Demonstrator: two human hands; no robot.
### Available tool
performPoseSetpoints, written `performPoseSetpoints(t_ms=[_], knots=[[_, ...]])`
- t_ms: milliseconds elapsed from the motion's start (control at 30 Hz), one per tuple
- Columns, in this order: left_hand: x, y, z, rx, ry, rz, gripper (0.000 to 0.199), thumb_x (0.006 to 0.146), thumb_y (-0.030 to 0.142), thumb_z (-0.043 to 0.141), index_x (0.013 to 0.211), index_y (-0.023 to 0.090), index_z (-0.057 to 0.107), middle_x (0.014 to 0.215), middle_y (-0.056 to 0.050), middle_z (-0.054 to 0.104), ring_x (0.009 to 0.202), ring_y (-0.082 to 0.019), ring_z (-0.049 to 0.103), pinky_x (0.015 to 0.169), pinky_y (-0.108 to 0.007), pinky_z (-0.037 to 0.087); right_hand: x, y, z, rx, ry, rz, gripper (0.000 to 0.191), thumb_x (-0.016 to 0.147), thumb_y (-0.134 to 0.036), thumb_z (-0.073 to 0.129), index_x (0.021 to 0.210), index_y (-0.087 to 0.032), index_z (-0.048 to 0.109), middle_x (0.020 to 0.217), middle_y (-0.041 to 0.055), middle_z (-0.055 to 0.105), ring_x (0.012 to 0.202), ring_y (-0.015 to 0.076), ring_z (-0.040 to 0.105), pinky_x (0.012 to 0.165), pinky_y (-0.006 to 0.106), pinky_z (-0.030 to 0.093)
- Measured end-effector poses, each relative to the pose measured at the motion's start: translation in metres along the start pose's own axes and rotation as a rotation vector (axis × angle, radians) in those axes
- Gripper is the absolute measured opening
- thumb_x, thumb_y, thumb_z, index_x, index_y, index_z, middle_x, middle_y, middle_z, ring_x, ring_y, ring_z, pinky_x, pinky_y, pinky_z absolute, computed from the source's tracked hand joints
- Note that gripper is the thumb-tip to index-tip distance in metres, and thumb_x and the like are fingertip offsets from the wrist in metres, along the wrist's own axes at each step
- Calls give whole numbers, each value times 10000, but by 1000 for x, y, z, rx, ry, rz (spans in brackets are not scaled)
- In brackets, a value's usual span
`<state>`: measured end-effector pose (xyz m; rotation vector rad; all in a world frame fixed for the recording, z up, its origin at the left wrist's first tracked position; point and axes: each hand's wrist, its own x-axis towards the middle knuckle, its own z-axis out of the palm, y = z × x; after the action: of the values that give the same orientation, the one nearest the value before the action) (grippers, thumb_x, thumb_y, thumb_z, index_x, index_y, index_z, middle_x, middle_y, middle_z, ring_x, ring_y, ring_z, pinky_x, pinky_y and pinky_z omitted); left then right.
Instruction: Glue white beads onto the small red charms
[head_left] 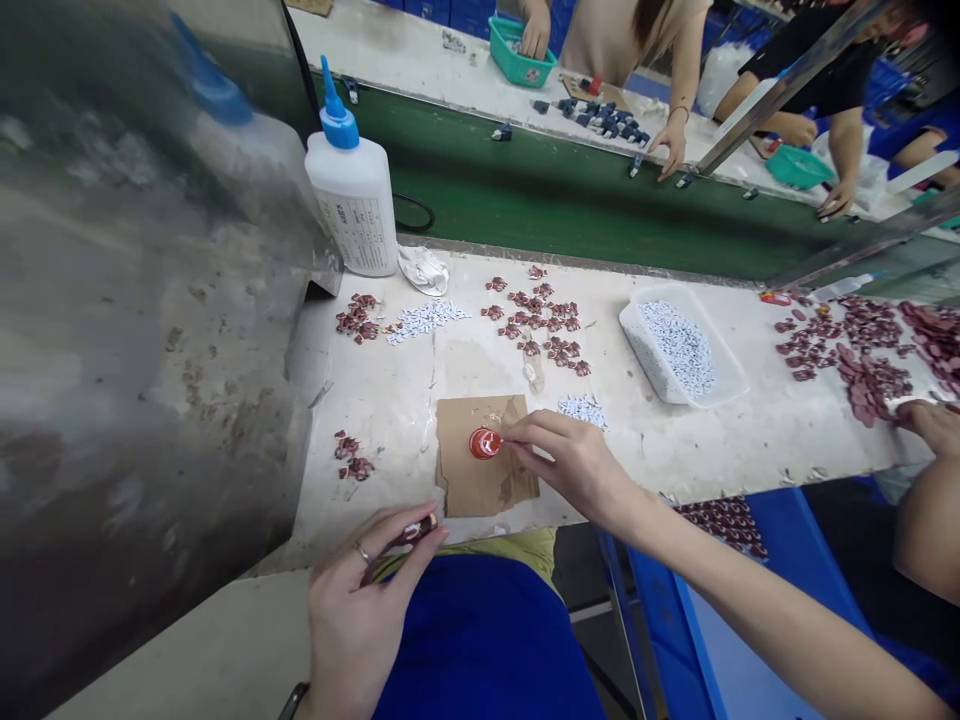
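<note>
My left hand, low at the table's front edge, pinches a small dark red piece between thumb and fingers. Over the brown cardboard, the closed fingertips of my right hand reach to the rim of a small red cap; what they hold is too small to make out. Small brown-red figures lie in groups behind the cardboard, with more to its left. Small white and blue pieces lie in a pile at the back left and in another beside my right hand.
A white bottle with a blue cap stands back left beside a metal panel. A clear tub of small pieces sits to the right. Another person's hand is at the far right. People work across the green divider.
</note>
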<state>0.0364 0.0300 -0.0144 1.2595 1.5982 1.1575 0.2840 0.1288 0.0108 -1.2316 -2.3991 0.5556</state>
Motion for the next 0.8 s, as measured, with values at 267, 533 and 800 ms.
performPoseSetpoints(t_ms=[267,533,800], knots=[[7,13,6,-111,0,-113,178,836,330,797,1008,289,774,939,67,800,863,-99,782,859,-58,602,1,-3,3,-30,-7,-44,184,1062,-181,515,1045,-188,698,986,97,741,871,199,706,716,330,574],[10,27,11,52,-7,217,228,839,171,792,1005,324,757,958,118,781,855,-18,748,908,-42,586,-8,-42,-11,395,154,48,136,979,-108,631,1048,-198,706,975,62,764,882,170,738,746,314,608],[11,38,13,5,-74,279,324,832,87,775,1061,314,738,1018,105,771,915,-44,748,937,-112,614,-11,-70,-18,593,99,98,99,949,-97,674,1021,-121,738,878,72,790,725,140,747,634,250,591]])
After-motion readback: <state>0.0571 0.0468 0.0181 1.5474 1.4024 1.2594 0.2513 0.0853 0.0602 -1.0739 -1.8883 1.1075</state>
